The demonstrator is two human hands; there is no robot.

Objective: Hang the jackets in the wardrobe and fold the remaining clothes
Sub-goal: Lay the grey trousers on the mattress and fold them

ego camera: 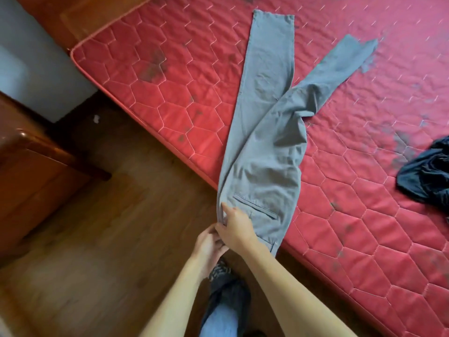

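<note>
My right hand point(234, 229) is pinching the grey trousers point(264, 142) at the waistband corner. My left hand point(209, 242) is gripping the fabric just beneath.

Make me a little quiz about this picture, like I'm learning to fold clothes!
1. True or false: the grey trousers lie neatly folded on the red mattress.
2. Which part of the trousers do the left hand and right hand grip? A) a leg hem B) the waist end C) a knee
3. Fill in: the dark blue garment lies crumpled near the picture's ____ edge.
Key: 1 false, they are stretched out with the legs spread apart; 2 B; 3 right.
</note>
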